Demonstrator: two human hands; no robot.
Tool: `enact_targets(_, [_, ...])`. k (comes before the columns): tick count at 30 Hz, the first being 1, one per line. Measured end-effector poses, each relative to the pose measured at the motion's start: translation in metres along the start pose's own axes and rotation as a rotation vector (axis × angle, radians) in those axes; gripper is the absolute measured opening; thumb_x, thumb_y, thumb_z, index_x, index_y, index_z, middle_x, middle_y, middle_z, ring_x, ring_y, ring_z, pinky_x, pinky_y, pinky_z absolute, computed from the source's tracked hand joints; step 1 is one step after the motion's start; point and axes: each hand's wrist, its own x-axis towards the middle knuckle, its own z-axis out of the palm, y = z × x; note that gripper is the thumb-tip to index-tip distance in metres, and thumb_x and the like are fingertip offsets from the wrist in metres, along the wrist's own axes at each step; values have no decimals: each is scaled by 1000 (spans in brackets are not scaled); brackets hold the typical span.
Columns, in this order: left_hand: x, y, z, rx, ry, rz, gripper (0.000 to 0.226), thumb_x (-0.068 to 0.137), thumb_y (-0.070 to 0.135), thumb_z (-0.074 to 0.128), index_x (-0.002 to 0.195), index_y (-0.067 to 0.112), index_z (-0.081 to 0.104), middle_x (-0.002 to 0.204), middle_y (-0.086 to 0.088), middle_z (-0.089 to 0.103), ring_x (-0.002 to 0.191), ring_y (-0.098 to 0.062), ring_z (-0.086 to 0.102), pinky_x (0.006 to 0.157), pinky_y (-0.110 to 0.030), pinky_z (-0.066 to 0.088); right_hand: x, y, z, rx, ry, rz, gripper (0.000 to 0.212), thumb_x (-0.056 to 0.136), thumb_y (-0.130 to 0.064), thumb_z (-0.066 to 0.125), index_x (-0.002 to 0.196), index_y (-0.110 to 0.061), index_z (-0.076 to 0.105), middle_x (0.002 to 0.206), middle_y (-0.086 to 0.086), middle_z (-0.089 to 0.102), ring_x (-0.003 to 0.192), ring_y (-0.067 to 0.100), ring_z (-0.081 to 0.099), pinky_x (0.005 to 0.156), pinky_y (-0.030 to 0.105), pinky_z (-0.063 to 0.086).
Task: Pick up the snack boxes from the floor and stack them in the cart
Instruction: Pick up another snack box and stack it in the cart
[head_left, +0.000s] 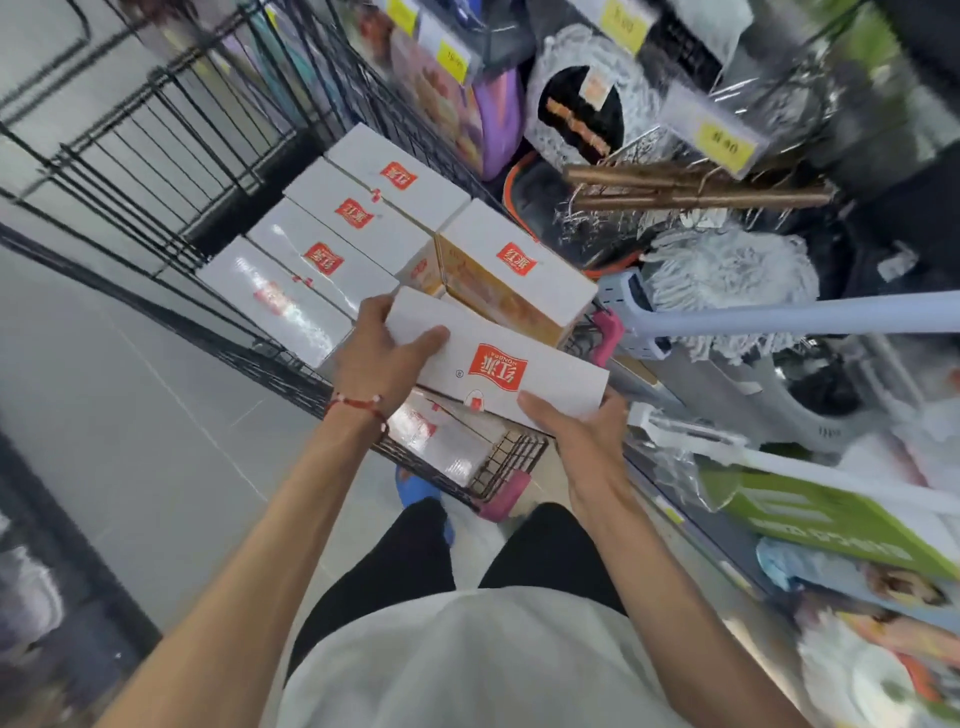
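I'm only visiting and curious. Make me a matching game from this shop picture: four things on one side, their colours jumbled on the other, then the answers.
Things:
1. held snack box
2. wrist string
3. price tag at upper right
4. mop handle

Colours:
A. yellow
B. pale blue
C. white with a red logo
D. red

Pairs: 1-C, 2-D, 3-A, 4-B.

One head-worn view (wide-angle) looks steeply down, close over the cart and floor

Grey mop heads, yellow price tags, bundled sticks, green box
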Motion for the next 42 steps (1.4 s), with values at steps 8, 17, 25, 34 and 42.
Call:
enact_targets(8, [62,11,-2,162,-198,40,56,91,30,71,137,14,43,118,-1,59,110,-25,61,100,-48,52,19,12,36,69,135,66,88,74,-13,94,137,-23,34,128,-3,65,115,12,65,101,34,55])
enact_targets(17, [140,20,30,429,-209,32,63,90,39,68,141,8,49,139,-14,57,128,-35,53,107,-51,45,71,4,64,56,139,92,79,89,-12,81,146,-24,27,138,-4,56,120,10,56,100,24,43])
enact_targets(25, [181,16,57,665,-219,19,61,94,39,61,144,11,43,140,-12,57,129,-33,54,105,-46,44,109,14,74,11,101,105,70,98,-6,69,149,-24,25,125,-12,56,102,-11,56,85,4,50])
enact_targets(34, [180,-5,55,527,-135,97,58,92,33,68,144,17,47,145,-5,53,131,-27,53,107,-43,48,111,22,76,-32,102,94,79,99,-11,68,157,-22,15,129,-12,55,98,-19,57,73,-3,45])
enact_targets(42, [120,-27,42,360,-30,228,49,95,7,61,141,20,51,150,0,47,137,-20,47,109,-33,44,123,16,62,-89,-52,160,72,98,-20,72,154,-21,27,137,-4,59,123,11,57,114,32,41])
